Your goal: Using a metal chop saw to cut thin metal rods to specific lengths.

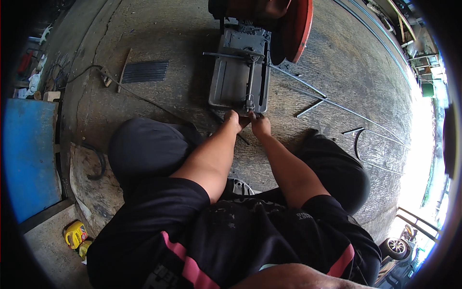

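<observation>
A metal chop saw stands on the floor in front of me, with a red disc guard (301, 33) above its grey base (224, 84). Along the base runs a vise screw (250, 82). At the base's near edge, just below the screw's near end, my left hand (234, 120) is closed with its thumb uppermost. Beside it, almost touching, my right hand (261, 126) is closed too, fingers curled at the right corner of that edge. What either hand grips is too small and dark to make out. A thin metal rod (298, 79) extends right from the saw.
Left of the saw, several dark cut bars (144, 71) lie side by side against a thin strip. A cable (139, 94) crosses the floor towards my left knee. Short rod pieces (309, 108) and a curved bar (357, 144) lie at right. A blue panel (31, 159) stands far left.
</observation>
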Action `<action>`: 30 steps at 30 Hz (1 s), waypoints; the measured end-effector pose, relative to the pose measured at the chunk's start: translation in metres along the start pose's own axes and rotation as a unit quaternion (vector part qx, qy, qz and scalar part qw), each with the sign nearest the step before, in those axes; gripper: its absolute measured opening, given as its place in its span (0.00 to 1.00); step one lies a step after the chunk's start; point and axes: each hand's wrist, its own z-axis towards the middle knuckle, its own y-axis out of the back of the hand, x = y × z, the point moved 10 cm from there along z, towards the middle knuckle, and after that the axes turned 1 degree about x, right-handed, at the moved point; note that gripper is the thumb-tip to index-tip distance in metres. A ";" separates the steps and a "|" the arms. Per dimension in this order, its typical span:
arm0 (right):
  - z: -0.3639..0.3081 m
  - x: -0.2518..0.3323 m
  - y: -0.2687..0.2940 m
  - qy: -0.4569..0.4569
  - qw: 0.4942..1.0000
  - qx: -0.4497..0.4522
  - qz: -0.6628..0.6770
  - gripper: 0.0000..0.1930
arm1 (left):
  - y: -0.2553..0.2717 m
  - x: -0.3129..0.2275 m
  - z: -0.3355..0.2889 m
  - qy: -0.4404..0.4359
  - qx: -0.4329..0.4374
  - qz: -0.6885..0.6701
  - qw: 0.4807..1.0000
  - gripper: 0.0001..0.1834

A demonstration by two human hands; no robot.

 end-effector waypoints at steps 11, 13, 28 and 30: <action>-0.031 0.059 0.006 0.032 0.993 0.029 -0.112 0.20 | 0.005 0.040 -0.001 0.026 -0.050 0.137 0.989 0.15; -0.037 0.059 0.001 0.105 0.993 0.031 -0.031 0.20 | 0.008 0.038 -0.009 0.020 -0.036 0.202 0.979 0.16; -0.047 -0.013 0.014 0.045 0.995 -0.002 -0.086 0.21 | 0.129 -0.025 -0.021 -0.124 -0.313 0.133 0.932 0.27; -0.034 -0.061 0.031 0.020 0.995 -0.025 -0.092 0.22 | 0.118 0.015 -0.036 -0.013 -0.279 0.157 0.947 0.22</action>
